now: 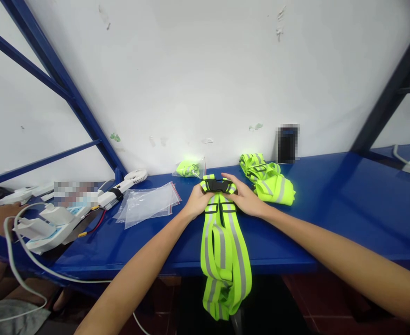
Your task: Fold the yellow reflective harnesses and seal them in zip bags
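Note:
Both my hands hold a neon yellow reflective strap harness (222, 246) with grey stripes, over the front of the blue table. My left hand (201, 200) is closed on its left side, by a black side-release buckle (219, 185). On the buckle's other side, my right hand (241, 195) grips the strap, fingers curled behind it. The buckle looks fastened. Below it sit two black strap adjusters, and the long loops hang past the table edge. Fingertips behind the strap are partly hidden.
Folded neon straps (269, 179) lie right of my hands; a bagged one (188, 168) rests by the wall. Clear plastic bags (149, 204), a small fan (135, 177) and a power strip (56, 228) with cables are left. Another person's hand (2, 218) shows far left.

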Action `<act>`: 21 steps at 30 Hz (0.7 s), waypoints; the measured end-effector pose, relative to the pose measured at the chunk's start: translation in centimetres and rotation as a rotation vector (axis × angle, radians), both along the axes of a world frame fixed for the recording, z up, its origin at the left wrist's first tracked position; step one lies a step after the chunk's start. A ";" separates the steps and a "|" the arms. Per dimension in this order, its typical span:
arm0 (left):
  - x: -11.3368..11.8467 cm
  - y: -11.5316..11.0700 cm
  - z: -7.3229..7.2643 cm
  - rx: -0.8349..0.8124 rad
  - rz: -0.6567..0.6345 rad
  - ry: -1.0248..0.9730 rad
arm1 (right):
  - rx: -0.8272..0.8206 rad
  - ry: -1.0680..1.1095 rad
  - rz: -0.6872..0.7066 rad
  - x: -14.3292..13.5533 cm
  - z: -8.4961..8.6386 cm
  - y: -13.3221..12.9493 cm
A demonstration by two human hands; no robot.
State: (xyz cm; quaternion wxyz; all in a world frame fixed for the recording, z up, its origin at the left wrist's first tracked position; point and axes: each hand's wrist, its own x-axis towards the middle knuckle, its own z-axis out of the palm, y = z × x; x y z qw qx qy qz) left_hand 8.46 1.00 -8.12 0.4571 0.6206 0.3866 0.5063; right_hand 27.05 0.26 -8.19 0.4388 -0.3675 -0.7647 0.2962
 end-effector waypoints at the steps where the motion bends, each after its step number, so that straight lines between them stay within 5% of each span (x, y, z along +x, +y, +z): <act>1: -0.1 0.1 0.0 -0.010 0.003 -0.010 | -0.003 -0.007 0.015 0.0 0.1 0.0; 21: -0.1 0.3 -0.5 -0.053 -0.075 -0.069 | 0.012 0.158 -0.168 -0.7 0.2 0.4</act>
